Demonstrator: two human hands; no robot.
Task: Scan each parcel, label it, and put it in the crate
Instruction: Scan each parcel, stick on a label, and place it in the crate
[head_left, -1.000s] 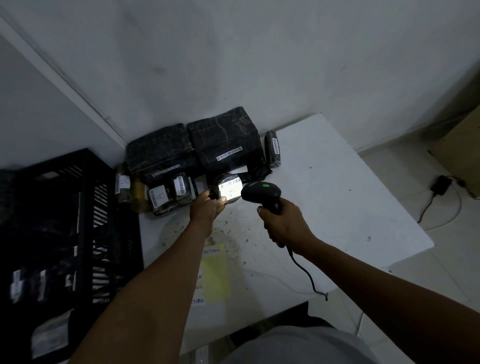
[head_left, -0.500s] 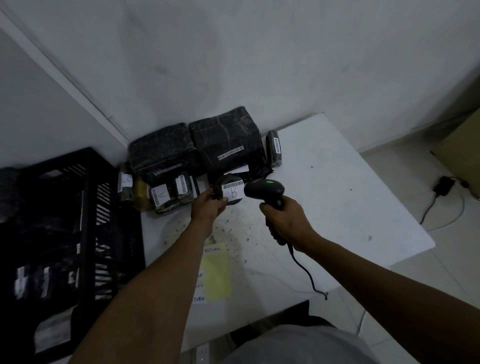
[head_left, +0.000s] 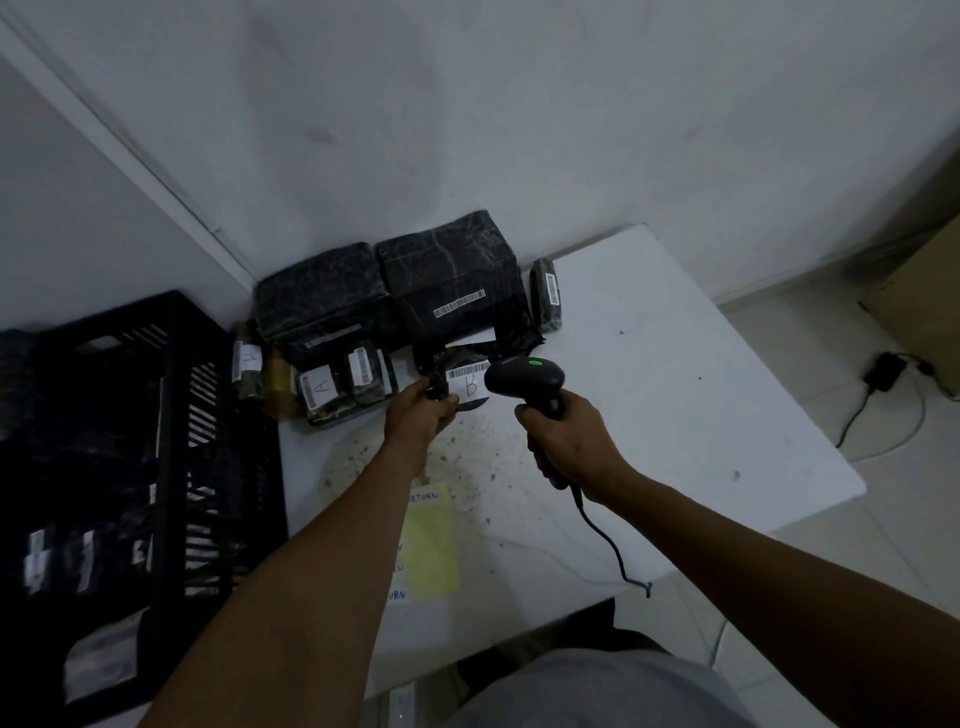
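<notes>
The left hand had its grip closed round a small dark parcel, pinching it at its lower left corner and holding it just above the white table. The parcel's white label faced up, with a barcode strip along its top and a handwritten "B" below. Immediately right of that grip, the right hand was wrapped tight round the handle of a black barcode scanner, its head nearly touching the label's right edge and a green light showing on top. The scanner's cable trailed back from under the right hand toward the table's near edge.

Beyond the left grip, two large black-wrapped parcels sat against the wall, with several smaller labelled packets just left of the held parcel, one marked "A". Far left of both hands stood the black slatted crate, with labelled packets dimly visible inside. Behind the left wrist lay a yellow sheet with white "RETURN" stickers, partly covered by the forearm.
</notes>
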